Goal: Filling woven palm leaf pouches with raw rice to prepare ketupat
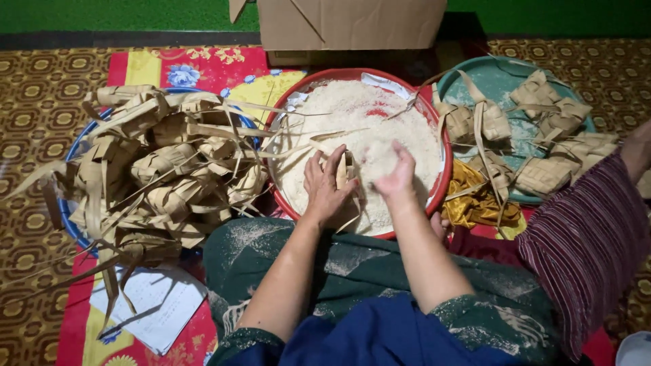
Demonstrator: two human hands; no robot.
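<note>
A red basin (442, 177) heaped with white rice (352, 115) sits in front of my knees. My left hand (324, 184) holds a small woven palm-leaf pouch (344, 171) upright over the rice. My right hand (395, 177) is cupped around a scoop of rice right next to the pouch's mouth. Loose leaf strips trail from the pouch across the basin.
A blue basin (68, 210) piled with several empty woven leaf pouches (163, 169) stands at the left. A teal tray (498, 78) holding several pouches is at the right. Another person's striped sleeve (583, 237) comes in from the right. A cardboard box (346, 24) stands behind. Paper sheets (159, 301) lie by my left knee.
</note>
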